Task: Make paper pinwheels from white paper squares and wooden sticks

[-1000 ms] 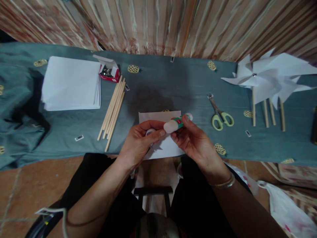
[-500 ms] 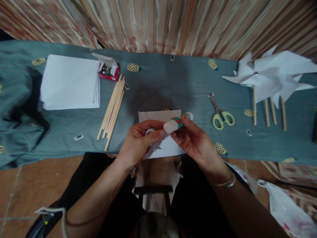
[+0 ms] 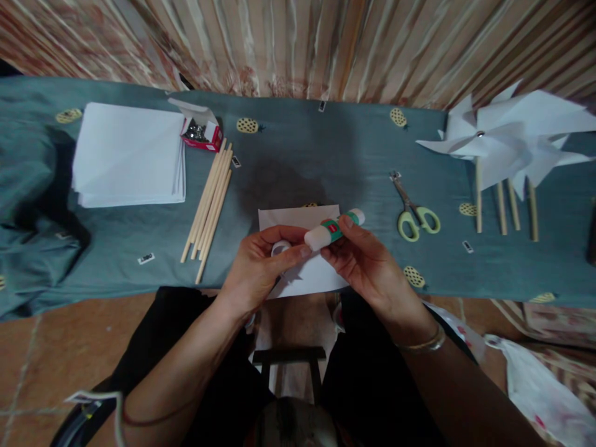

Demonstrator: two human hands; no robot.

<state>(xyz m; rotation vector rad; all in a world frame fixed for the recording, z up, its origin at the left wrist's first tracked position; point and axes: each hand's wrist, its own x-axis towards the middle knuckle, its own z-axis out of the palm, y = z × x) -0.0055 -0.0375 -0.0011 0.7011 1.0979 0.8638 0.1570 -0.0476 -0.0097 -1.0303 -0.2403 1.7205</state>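
Note:
My right hand (image 3: 363, 261) is closed around a green-and-white glue stick (image 3: 333, 230), its thumb on top near the far end. The stick lies tilted, its white end pointing left toward my left hand (image 3: 261, 264). My left hand is closed, thumb and forefinger tips touching or nearly touching that end. Within its curled fingers shows a small white round piece, which looks like the glue stick's cap (image 3: 280, 248). Beneath both hands a sheet of white paper (image 3: 300, 216) rests at the table's front edge, partly covered by them.
Left of the hands lie several wooden sticks (image 3: 212, 202), a red box (image 3: 203, 136) of metal pins and a stack of white paper (image 3: 130, 155). Green-handled scissors (image 3: 413, 214) lie to the right. Beyond them are several paper pinwheels (image 3: 507, 139) on sticks. A patterned cloth (image 3: 298, 149) covers the table.
The glue stick has turned slightly in my fingers, so more of its red label shows, and its white end sits a little farther left. Both hands hold nearly the same place.

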